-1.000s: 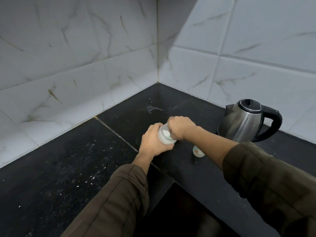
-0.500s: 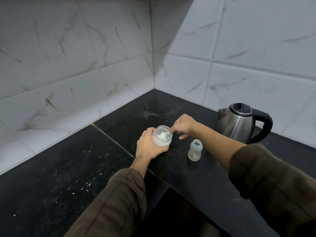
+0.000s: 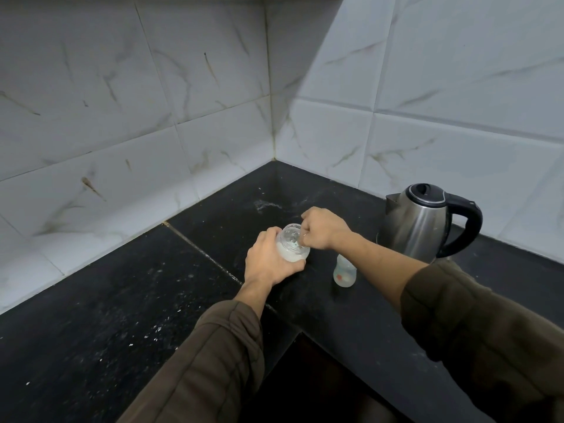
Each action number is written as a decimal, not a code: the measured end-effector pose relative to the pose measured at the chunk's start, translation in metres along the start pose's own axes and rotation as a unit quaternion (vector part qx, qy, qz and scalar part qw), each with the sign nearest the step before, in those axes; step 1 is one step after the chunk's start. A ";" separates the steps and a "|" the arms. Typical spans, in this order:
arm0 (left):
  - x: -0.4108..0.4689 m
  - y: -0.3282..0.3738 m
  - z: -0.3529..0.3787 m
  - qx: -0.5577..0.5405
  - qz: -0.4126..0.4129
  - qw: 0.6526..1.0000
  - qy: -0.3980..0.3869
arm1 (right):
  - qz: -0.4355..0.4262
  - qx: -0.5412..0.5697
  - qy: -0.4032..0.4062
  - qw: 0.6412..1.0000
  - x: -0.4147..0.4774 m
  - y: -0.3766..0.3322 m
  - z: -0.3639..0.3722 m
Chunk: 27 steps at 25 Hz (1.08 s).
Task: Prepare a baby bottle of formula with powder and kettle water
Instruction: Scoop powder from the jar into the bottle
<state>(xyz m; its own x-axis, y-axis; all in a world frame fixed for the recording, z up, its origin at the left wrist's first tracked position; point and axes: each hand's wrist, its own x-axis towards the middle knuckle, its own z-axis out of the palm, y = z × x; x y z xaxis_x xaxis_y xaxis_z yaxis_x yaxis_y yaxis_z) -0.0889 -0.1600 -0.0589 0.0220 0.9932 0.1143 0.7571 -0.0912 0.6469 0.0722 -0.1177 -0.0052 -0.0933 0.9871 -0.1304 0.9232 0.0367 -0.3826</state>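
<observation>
My left hand (image 3: pixel 268 261) grips a small clear jar (image 3: pixel 290 250) holding white powder, tilted with its open mouth toward me, low over the black counter (image 3: pixel 122 300). My right hand (image 3: pixel 323 228) pinches a small pale scoop (image 3: pixel 297 240) whose end is down inside the jar's mouth. A small clear baby bottle (image 3: pixel 345 271) stands open and upright on the counter just right of the jar, partly behind my right forearm. The steel kettle (image 3: pixel 418 224) with a black lid and handle stands at the right, against the wall.
Marble-pattern tiled walls (image 3: pixel 183 102) meet in a corner behind the counter. The counter is L-shaped, with a dark drop-off (image 3: pixel 320 377) at its inner front edge below my arms. White specks lie scattered on the left part.
My right hand came off the jar's top, held the scoop at the mouth, and now has it dipped inside the jar. The baby bottle has come into view beside my forearm.
</observation>
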 end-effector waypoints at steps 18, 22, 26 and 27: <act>0.003 -0.019 0.001 -0.034 -0.073 0.997 -0.017 | 0.183 0.340 -0.045 0.921 0.002 0.030 -0.007; -0.001 -0.029 0.009 -0.036 -0.096 0.993 -0.051 | 0.196 0.363 -0.050 0.910 0.004 0.035 0.003; -0.004 -0.042 0.020 -0.049 -0.134 0.986 -0.087 | 0.197 0.398 -0.079 0.892 0.003 0.036 0.004; -0.004 -0.044 0.020 -0.060 -0.140 0.984 -0.088 | 0.197 0.406 -0.081 0.889 0.003 0.038 0.003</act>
<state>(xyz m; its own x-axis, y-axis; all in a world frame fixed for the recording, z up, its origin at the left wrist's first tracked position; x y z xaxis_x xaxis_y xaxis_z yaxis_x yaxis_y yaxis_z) -0.1089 -0.1582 -0.1032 -0.0549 0.9769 -0.2064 0.6674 0.1897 0.7201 0.1055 -0.1142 -0.0229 0.0636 0.8607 -0.5052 0.3285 -0.4960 -0.8038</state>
